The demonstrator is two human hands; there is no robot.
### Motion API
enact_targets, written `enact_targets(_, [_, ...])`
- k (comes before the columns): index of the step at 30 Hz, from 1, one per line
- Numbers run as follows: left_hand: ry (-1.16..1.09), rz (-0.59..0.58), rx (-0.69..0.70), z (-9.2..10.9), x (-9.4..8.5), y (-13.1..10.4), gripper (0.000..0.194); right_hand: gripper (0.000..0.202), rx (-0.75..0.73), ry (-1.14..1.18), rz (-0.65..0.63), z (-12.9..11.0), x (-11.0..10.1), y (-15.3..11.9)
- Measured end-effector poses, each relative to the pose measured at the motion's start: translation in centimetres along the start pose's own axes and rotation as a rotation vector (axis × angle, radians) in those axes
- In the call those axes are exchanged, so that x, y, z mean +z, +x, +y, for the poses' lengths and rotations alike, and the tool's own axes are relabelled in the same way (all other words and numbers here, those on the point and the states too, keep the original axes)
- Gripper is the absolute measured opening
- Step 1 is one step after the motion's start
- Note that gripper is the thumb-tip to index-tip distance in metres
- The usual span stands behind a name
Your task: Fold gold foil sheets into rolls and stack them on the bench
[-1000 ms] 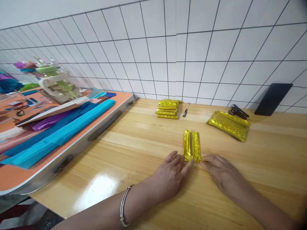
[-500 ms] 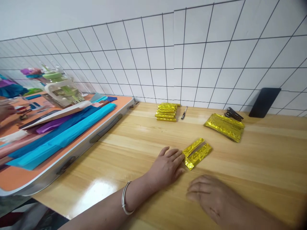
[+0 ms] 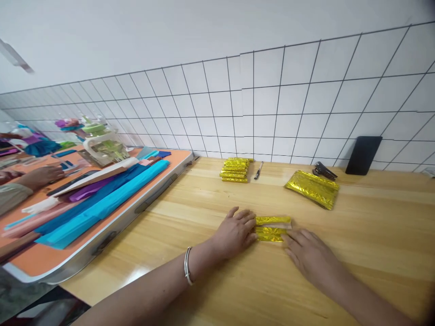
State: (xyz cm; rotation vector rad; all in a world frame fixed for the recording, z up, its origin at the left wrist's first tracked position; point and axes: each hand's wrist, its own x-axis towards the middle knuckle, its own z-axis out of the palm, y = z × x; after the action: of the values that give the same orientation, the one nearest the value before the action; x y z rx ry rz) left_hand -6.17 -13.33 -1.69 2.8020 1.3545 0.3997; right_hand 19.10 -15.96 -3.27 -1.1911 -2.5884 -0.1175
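Observation:
A folded strip of gold foil paper lies on the wooden table between my hands, its upper flap standing a little apart from the lower folds. My left hand rests flat over the strip's left end, fingers stretched out and thumb near the lower edge. At the right end, my right hand has its fingers closed together on the lower fold; its thumb is mostly hidden. Behind them sit a pile of rolled gold foil strips and a stack of flat gold foil sheets.
A craft knife or pen lies beside the rolled strips. A black stapler touches the foil stack, and a dark phone-like slab leans on the tiled wall. Left, an orange-topped table bears crepe paper rolls; another person's hand is there.
My right hand has moved up to the foil's right end. The foil paper has turned from slanted to nearly level, and its folds sit differently. The whole view has tilted up slightly.

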Motion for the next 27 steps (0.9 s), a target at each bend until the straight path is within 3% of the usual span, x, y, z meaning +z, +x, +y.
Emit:
enact_targets(3, [0.026, -0.023, 0.042, -1.3, 0.1, 1.7, 0.032, 0.022, -0.165, 0.232, -0.058, -2.9, -1.9, -0.4])
enact_targets(6, [0.018, -0.063, 0.103, -2.3, 0.7, 3.2, 0.039, 0.024, -0.31, 0.383, -0.094, -3.5, -2.6, -0.7])
enact_targets(9, [-0.024, -0.114, 0.17, -3.0, 1.6, 3.8, 0.047, 0.024, -0.252, 0.346, 0.079, -1.3, -1.5, -0.8])
enact_targets(13, [-0.084, -0.165, 0.198, -3.8, 2.2, 3.8, 0.056, 0.025, -0.012, 0.264, 0.233, 2.8, 0.5, -0.5])
enact_targets(16, [-0.113, -0.195, 0.229, -4.4, 2.1, 3.9, 0.059, 0.03, 0.09, 0.273, 0.129, 4.0, 1.1, -0.1])
enact_targets(20, [-0.119, -0.2, 0.274, -5.4, 2.0, 4.5, 0.059, 0.034, 0.073, 0.323, 0.029, 3.7, 1.5, 0.1])
enact_targets(27, [-0.08, -0.221, 0.354, -6.4, 2.0, 5.3, 0.073, 0.045, 0.153, 0.438, 0.039, 4.3, 2.6, 0.7])
